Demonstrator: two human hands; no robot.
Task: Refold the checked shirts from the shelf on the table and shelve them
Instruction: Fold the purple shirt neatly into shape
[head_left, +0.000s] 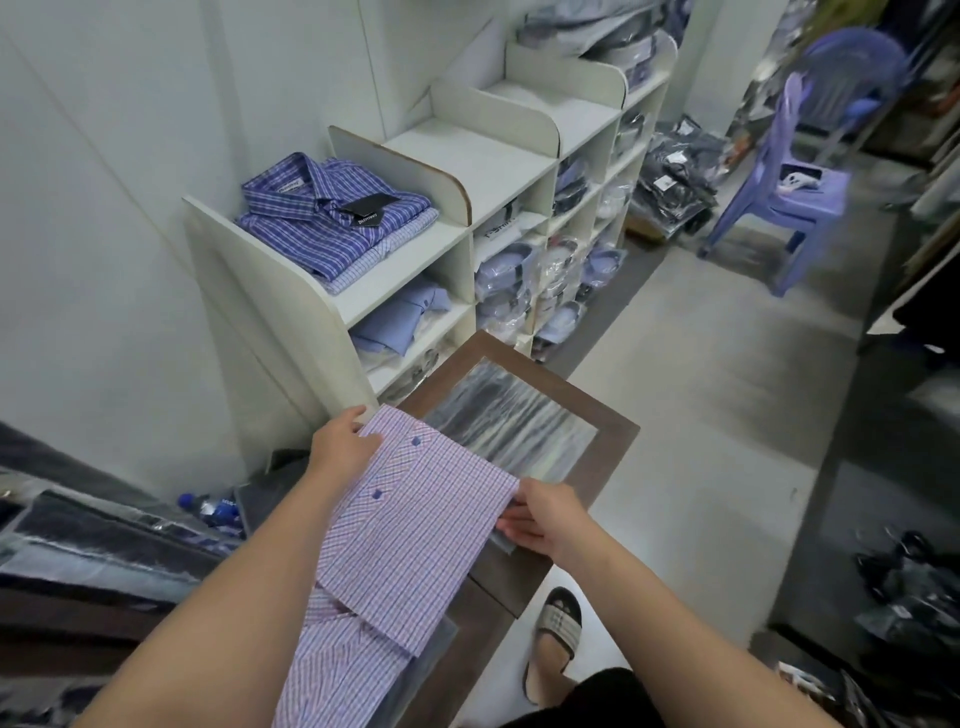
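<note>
A pink and purple checked shirt (410, 525) lies partly folded on the small brown table (597, 415), its lower part hanging toward me. My left hand (343, 441) grips the shirt's far left corner. My right hand (540, 519) pinches the shirt's right edge. On top of the white shelf unit (332, 296) lies a folded blue checked shirt (332, 218) with a black tag, stacked on a paler checked one (384, 249).
The shelf's lower compartments hold bagged shirts (504, 275). A purple plastic chair (795, 171) stands at the far right, with dark bagged clothes (675, 176) on the floor beside it. A water bottle (208, 506) lies low at the left. My sandalled foot (556, 634) is beside the table.
</note>
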